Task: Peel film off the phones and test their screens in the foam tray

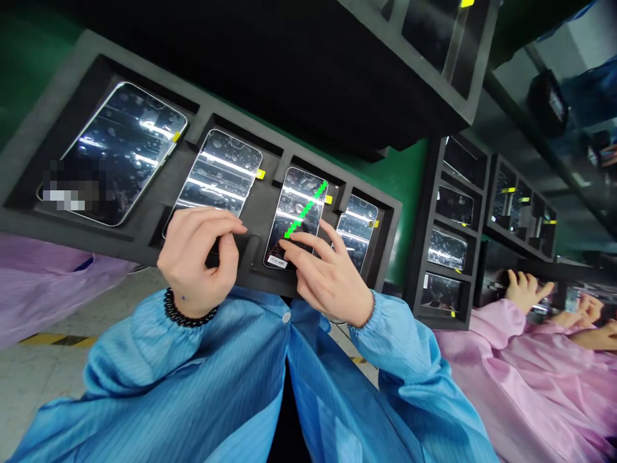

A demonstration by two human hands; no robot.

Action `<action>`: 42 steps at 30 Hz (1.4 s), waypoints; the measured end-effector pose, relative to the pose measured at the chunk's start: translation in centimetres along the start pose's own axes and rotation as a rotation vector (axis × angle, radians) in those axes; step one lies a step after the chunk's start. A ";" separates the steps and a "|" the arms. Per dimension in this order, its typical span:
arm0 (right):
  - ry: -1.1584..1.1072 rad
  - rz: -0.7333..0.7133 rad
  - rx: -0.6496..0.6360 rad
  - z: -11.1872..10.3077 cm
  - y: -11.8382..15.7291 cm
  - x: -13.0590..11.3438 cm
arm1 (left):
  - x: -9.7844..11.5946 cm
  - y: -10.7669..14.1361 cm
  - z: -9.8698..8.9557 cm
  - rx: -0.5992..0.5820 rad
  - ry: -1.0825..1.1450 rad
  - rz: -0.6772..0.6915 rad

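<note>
A dark foam tray (391,231) holds several smartphones with glossy, bubble-marked screens and yellow tabs, each in its own slot. My right hand (332,276) has its fingers spread over a smartphone (294,190) right of the middle. Its fingertips are at the lower screen, by the end of a jagged green diagonal line; a white label sits at the phone's bottom edge. My left hand (200,257), with a black beaded band at the wrist, is curled above the lower end of another smartphone (224,164). Nothing shows between its thumb and fingers.
A large smartphone (125,148) lies at the tray's left, and another (357,222) at its right end. More phone trays (475,257) stand to the right, and one (463,109) sits raised above. A co-worker's hand (525,290) and pink sleeves are at right; purple cloth at left.
</note>
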State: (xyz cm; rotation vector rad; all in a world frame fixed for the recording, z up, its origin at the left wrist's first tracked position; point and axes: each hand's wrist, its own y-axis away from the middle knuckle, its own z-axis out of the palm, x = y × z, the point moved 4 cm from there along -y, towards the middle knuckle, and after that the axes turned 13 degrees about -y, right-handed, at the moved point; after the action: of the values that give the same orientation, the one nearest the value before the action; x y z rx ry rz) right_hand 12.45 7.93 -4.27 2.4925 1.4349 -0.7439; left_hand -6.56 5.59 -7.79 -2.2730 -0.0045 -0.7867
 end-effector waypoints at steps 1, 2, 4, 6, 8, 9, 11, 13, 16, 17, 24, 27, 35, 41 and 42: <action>-0.008 -0.015 -0.001 0.2 0.0 -0.3 | 0.0 0.0 0.0 -0.002 -0.003 0.004; -0.019 -0.028 -0.006 0.4 0.1 -0.6 | 0.0 0.0 0.0 -0.002 -0.005 0.006; -0.047 -0.046 -0.030 0.9 0.2 -1.3 | 0.0 0.0 0.0 0.003 -0.011 0.005; -0.074 -0.061 -0.062 1.4 0.3 -1.9 | -0.1 0.0 0.0 0.005 -0.021 -0.005; -0.091 -0.080 -0.089 1.8 0.4 -2.4 | -0.2 0.1 0.1 0.001 -0.030 -0.015; -0.097 -0.090 -0.095 1.8 0.4 -2.5 | -0.3 0.1 0.1 -0.003 -0.033 -0.019; -0.112 -0.107 -0.083 1.3 0.2 -2.3 | -0.4 0.2 0.1 -0.013 -0.036 -0.031; -0.112 -0.089 -0.036 0.2 -0.4 -1.3 | -0.4 0.3 0.2 -0.026 -0.035 -0.039; -0.040 0.050 0.066 -1.9 -2.0 1.6 | -0.3 0.3 0.2 -0.011 -0.010 -0.031; -0.010 0.104 0.095 -2.4 -2.6 2.6 | -0.3 0.2 0.1 0.000 0.003 -0.025; 0.063 0.170 0.095 -2.2 -6.1 6.4 | 0.1 0.0 0.0 -0.007 0.031 -0.023; 0.083 0.163 0.103 -2.1 -6.4 6.4 | 0.0 0.1 0.1 -0.028 0.029 -0.044; 0.105 0.156 0.109 -2.0 -6.5 6.9 | 0.0 0.1 0.0 -0.042 0.029 -0.040; 0.111 0.178 0.072 -1.6 -6.5 6.9 | 0.0 0.0 0.0 -0.031 0.015 -0.023; 0.111 0.182 0.066 -1.5 -6.4 6.8 | 0.0 0.0 0.0 -0.031 0.013 -0.022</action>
State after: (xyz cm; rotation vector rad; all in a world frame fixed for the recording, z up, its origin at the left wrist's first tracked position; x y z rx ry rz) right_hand 10.36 17.02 -5.70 2.7079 1.2129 -0.6374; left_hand -6.53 5.58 -7.79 -2.3005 -0.0117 -0.8181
